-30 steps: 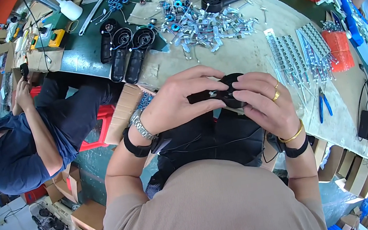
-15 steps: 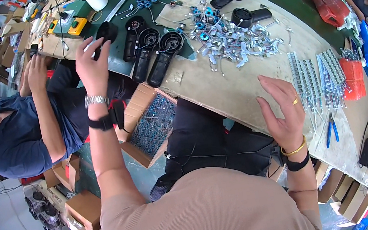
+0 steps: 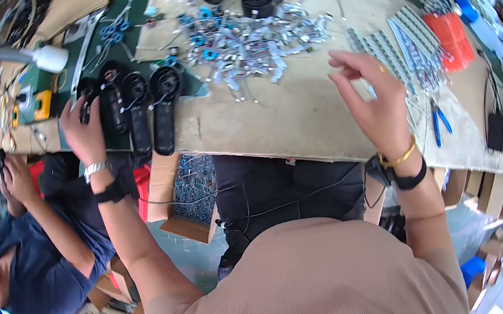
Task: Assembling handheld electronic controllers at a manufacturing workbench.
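My left hand, at the left of the table, has its thumb and fingers around the handle of a black handheld fan shell. To its right lie three similar fan shells with round heads and long handles, the closest to me being a shell with its inside facing up. My right hand hovers above the table's right part, palm turned left, fingers curved and apart, with nothing in it. Between the hands and farther back is a heap of small metal parts with wires, some with blue coils.
Two more black fan pieces, one a round-headed shell, lie behind the heap. Right of my right hand are strips of small parts, an orange-red bag and blue pliers. A carton of blue coils stands below the table edge. A co-worker sits at left.
My view has swung, so the table appears shifted left. My left hand has brought the fan shell closer to the row. My right hand stays raised over the table, its fingers slightly more curled.
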`<state>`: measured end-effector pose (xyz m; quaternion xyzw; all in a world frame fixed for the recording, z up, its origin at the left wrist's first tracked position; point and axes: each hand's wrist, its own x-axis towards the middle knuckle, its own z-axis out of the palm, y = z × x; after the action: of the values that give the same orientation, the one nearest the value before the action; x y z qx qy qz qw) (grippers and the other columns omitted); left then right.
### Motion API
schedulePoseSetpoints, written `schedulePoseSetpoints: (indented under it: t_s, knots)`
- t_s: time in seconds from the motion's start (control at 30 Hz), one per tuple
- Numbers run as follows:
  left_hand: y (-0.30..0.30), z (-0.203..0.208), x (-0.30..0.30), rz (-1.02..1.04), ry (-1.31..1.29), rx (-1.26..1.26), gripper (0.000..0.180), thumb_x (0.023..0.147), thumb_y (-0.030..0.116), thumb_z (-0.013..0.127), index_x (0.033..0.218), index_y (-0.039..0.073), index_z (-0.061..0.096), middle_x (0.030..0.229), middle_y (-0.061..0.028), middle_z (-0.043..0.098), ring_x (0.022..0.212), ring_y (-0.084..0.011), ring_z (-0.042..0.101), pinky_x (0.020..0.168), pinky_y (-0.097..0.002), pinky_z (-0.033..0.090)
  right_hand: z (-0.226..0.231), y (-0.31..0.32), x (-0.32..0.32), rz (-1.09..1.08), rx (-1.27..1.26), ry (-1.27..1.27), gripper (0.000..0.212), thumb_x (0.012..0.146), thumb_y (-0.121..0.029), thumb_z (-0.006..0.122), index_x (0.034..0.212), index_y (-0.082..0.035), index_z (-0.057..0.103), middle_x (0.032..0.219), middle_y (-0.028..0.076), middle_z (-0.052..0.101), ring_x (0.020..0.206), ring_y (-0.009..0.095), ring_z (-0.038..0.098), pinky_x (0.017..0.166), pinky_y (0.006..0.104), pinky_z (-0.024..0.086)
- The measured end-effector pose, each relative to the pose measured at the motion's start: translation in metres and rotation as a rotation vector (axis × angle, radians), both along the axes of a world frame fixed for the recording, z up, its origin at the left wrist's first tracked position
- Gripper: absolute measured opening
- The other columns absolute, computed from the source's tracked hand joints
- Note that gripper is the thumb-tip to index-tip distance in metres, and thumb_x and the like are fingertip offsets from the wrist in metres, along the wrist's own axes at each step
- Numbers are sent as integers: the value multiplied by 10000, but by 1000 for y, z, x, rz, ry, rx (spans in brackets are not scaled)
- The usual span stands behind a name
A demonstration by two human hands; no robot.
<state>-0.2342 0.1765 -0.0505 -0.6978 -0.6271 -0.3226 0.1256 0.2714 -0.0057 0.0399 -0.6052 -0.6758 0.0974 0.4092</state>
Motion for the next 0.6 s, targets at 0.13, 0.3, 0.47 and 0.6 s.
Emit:
schedulePoseSetpoints:
  t_s: [0.13,0.3,0.47,0.6]
  knots:
    - [-30,42,37,-5,23,157,335,953,212,816,1222,16,774,1323,-174,712,1228,-329,668,1051,-425,521,6,22,34,-86,-138,-53,255,950,-65,768,1202,-27,758,1017,114,776,865,211,728,787,311,576]
    - [-106,86,121,-74,-205,213,248,975,52,763,1219,11,774,1318,-147,717,1204,-270,686,1047,-395,535,-6,56,55,-96,-207,-211,261,953,-169,770,1165,-18,763,936,141,774,803,234,718,754,331,572]
    - [-124,104,205,-492,-500,36,224,950,-20,743,1172,-3,772,1291,-132,718,1190,-268,694,1027,-372,539,-10,75,60,-33,-228,-230,253,949,-207,763,1130,-30,767,933,155,779,818,303,731,766,384,575]
    - [-86,120,258,-708,-285,-106,264,923,74,799,1174,5,751,1241,-177,731,1138,-334,711,987,-387,547,-14,83,54,-74,-289,-361,248,946,-241,761,1092,-41,769,942,160,782,863,356,738,784,429,574]
